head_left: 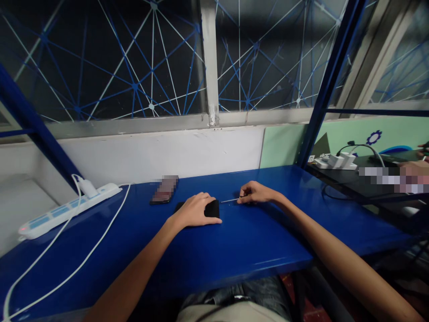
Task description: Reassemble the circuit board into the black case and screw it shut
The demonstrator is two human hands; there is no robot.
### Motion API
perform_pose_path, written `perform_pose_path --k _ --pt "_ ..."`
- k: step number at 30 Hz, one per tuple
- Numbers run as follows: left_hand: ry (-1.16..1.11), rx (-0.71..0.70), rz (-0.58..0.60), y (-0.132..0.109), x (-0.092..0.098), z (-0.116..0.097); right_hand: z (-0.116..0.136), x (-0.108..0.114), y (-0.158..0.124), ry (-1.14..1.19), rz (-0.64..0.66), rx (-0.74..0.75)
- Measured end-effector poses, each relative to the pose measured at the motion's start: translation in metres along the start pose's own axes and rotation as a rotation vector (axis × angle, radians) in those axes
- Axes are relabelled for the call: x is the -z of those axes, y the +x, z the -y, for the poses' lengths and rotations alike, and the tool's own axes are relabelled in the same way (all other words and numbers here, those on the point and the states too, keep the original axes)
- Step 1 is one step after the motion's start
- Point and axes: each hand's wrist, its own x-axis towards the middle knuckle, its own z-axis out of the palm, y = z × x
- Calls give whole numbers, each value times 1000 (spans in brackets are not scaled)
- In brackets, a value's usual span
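Observation:
A flat black rectangular object (212, 209) lies on the blue table, partly covered by my left hand (197, 210). The fingers of that hand grip its far edge and the thumb its near edge. From the right, my right hand (254, 193) is closed around the dark handle of a thin screwdriver (229, 201). Its metal shaft points left, with the tip at or very near the object's right edge; contact cannot be made out. The handle is mostly hidden in my fingers.
A dark phone (165, 190) lies behind my left hand. On the left, a white power strip (70, 211) trails white cables (100, 241) over the blue table (234, 250). Blue frame posts (315, 98) rise at both sides. Another person's hand (414, 172) is at the dark table to the right.

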Motion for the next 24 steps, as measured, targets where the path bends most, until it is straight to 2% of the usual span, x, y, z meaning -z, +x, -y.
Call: perform_pose_path --k 6,13,18,24 --pt "-4 0 8 -1 1 -1 6 0 -1 -115 -32 41" --pt "10 3 14 0 1 -1 1 -1 1 -67 -82 60" --pt "14 -2 14 0 2 -1 1 0 0 -14 0 25" --pt "13 8 28 -1 3 -2 11 1 -4 -108 -19 41"
